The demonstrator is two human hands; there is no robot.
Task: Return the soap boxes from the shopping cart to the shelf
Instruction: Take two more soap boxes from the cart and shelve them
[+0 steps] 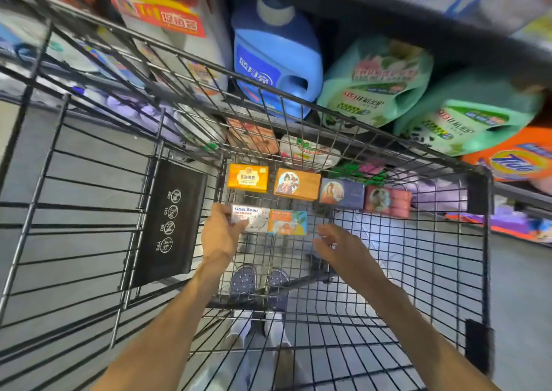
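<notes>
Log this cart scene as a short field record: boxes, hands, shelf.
place: wire shopping cart against a detergent shelf
soap boxes in cart: six, four in the far row, two nearer
far row: yellow box, orange box, dark blue box, red box
near row: white Goat Soap box, orange-and-teal box
left hand: gripping the white Goat Soap box
right hand: open, holding nothing

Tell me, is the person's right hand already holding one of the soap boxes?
No: the right hand hovers with fingers spread above the cart floor, touching no box, while the left hand grips the white Goat Soap box.
</notes>
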